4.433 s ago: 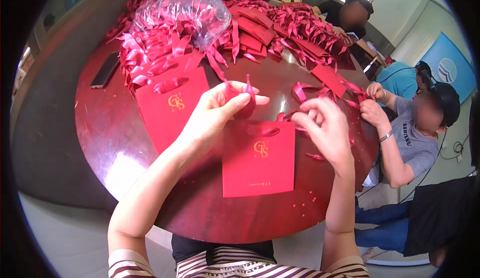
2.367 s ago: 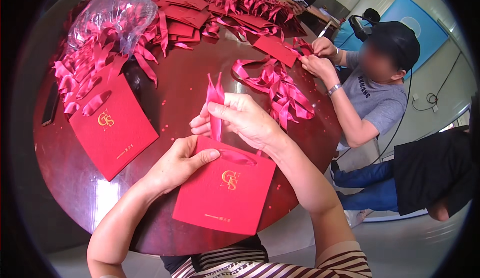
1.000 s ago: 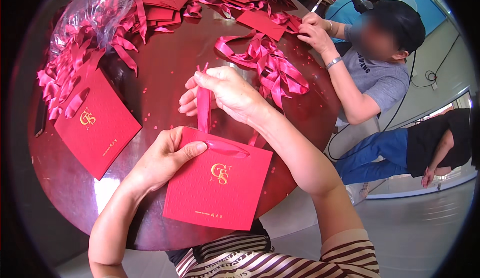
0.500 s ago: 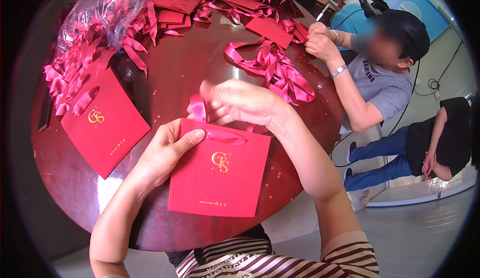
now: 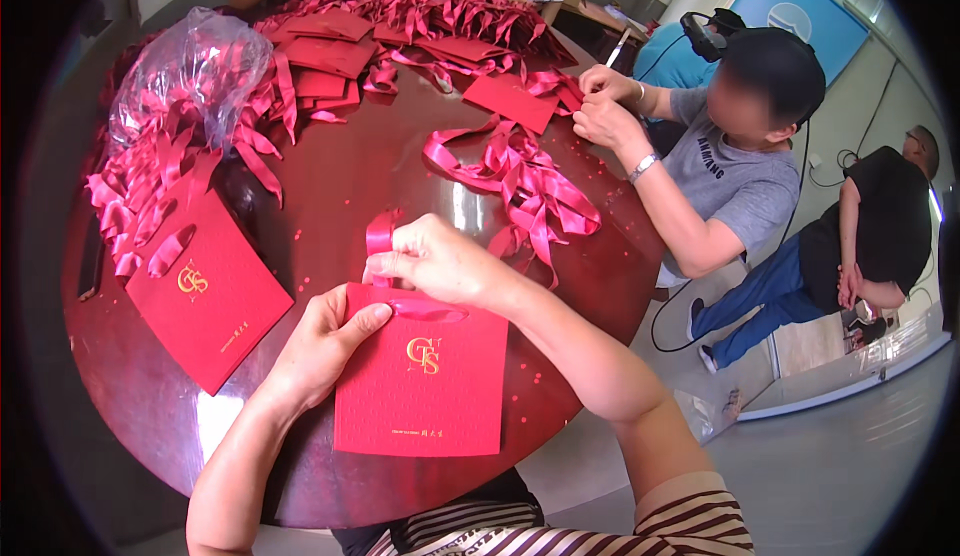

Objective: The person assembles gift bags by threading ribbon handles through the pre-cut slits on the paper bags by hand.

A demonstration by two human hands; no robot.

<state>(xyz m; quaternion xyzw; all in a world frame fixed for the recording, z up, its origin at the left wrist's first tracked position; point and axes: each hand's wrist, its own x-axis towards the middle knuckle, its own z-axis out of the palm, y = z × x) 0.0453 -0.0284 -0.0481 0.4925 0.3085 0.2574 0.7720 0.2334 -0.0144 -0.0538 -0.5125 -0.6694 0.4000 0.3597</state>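
A flat red paper gift bag (image 5: 420, 396) with a gold emblem is in front of me, near the table's front edge. My left hand (image 5: 335, 341) grips its upper left corner, thumb on the front face and fingers behind. Above the bag's top edge my right hand (image 5: 435, 261) pinches a pink ribbon (image 5: 381, 231), which loops up past the fingertips. Another stretch of ribbon lies across the top of the bag's front. Part of the ribbon is hidden behind my right hand.
Another red gift bag (image 5: 210, 301) lies at the left beside a ribbon heap and a clear plastic bag (image 5: 195, 71). Loose pink ribbons (image 5: 520, 181) lie on the round dark red table (image 5: 340, 196). More bags (image 5: 325, 51) are piled behind. A co-worker (image 5: 735, 166) handles ribbon at the right.
My right hand, open and blurred before, has closed on the ribbon. The view has shifted, showing more of the table's far side. My left hand keeps its hold on the bag.
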